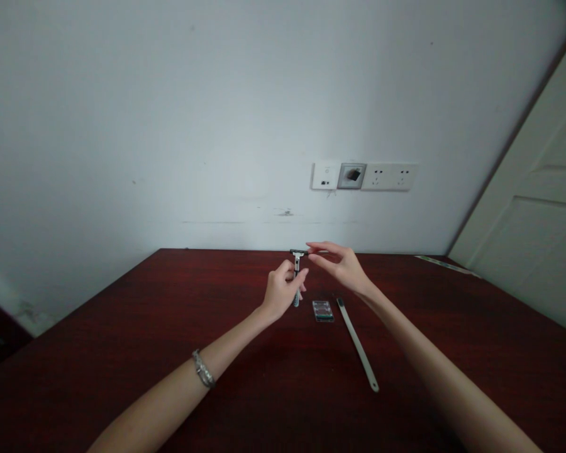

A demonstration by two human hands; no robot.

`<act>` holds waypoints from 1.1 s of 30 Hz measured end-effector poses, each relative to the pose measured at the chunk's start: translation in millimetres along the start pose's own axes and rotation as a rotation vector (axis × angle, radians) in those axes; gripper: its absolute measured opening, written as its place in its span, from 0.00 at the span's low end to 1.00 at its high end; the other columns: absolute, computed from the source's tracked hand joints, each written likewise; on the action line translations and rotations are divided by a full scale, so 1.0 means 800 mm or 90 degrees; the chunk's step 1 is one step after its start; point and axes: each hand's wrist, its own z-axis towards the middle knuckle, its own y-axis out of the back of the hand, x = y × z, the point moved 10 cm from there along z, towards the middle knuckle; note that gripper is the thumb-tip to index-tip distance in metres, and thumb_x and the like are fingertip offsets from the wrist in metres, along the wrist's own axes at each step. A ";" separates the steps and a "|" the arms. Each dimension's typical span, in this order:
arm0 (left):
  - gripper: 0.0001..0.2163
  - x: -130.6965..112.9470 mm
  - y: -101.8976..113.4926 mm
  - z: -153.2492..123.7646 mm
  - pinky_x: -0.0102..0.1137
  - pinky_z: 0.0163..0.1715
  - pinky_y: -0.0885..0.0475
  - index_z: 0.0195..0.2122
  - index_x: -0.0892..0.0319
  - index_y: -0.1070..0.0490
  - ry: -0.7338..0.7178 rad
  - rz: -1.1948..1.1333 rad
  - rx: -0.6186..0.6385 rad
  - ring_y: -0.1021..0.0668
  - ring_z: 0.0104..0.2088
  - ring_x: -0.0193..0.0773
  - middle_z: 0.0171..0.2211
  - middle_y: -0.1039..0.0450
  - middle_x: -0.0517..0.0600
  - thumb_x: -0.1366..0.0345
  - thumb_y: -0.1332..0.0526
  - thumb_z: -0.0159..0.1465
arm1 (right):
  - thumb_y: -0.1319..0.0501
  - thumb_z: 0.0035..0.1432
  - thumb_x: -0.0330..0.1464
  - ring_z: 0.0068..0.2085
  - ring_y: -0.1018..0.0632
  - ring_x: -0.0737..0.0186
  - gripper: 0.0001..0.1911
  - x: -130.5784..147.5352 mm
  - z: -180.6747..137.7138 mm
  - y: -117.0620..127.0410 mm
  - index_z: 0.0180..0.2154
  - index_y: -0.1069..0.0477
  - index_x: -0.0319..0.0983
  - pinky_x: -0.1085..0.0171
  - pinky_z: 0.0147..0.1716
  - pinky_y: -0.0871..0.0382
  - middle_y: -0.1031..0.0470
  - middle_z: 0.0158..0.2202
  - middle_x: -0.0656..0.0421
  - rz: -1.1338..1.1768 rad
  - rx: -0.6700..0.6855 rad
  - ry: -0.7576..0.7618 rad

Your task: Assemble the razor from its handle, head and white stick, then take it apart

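Note:
A safety razor (297,260) stands upright above the table, its dark, flat head at the top. My left hand (282,288) is closed around the handle, and the handle's lower end shows beneath the fingers. At the right end of the razor head, my right hand (338,261) pinches with thumb and fingertips; the exact contact is small in view. Below the hands lies a small clear plastic case (322,311) on the table. Right of the case, a long pale stick-like handle (358,346) with a dark tip and a hole at its near end lies at a slant.
The dark red wooden table (122,327) meets a white wall (217,126). Wall sockets and switches (389,177) sit above its back edge. A flat light strip (447,266) lies at the back right corner, near a white panelled door (542,189).

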 end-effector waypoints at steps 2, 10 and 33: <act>0.14 -0.005 0.006 0.008 0.25 0.20 0.30 0.29 0.61 0.38 -0.005 -0.023 -0.004 0.24 0.19 0.33 0.21 0.27 0.48 0.55 0.40 0.58 | 0.38 0.51 0.39 0.40 0.24 0.59 0.14 -0.002 0.002 0.012 0.37 0.24 0.38 0.61 0.39 0.29 0.23 0.37 0.54 -0.019 -0.041 -0.009; 0.13 -0.025 0.046 0.038 0.36 0.42 0.29 0.29 0.65 0.28 0.011 -0.072 -0.023 0.21 0.39 0.44 0.35 0.22 0.58 0.57 0.37 0.56 | 0.38 0.49 0.44 0.19 0.31 0.70 0.18 -0.025 0.002 0.025 0.30 0.25 0.34 0.68 0.16 0.34 0.28 0.24 0.59 -0.008 -0.110 -0.139; 0.15 0.003 0.005 0.029 0.34 0.44 0.30 0.37 0.65 0.25 0.157 -0.370 0.183 0.25 0.48 0.46 0.46 0.27 0.61 0.58 0.40 0.59 | 0.46 0.57 0.39 0.21 0.31 0.68 0.19 0.022 -0.021 -0.073 0.18 0.33 0.37 0.69 0.23 0.43 0.31 0.17 0.60 -0.304 0.117 -0.041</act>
